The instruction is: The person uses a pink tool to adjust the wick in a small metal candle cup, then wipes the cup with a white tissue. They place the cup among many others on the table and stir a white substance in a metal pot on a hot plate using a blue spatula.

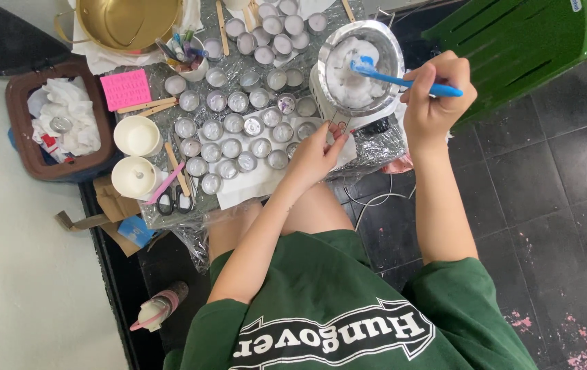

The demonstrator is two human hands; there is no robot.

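Note:
My right hand grips the handle of a blue spatula whose tip is dipped into white wax in a silver pot. The pot stands on a small white appliance. My left hand rests at the front edge of that appliance, fingers pinched at its controls; whether it grips anything I cannot tell. Left of the pot, several small round metal cups sit in rows on a foil-covered low table.
A brown bin with crumpled tissue stands at the left. Two white candles in cups, a pink card, wooden sticks, scissors and a gold bowl lie on the table. A green chair is at the right. A bottle is on the floor.

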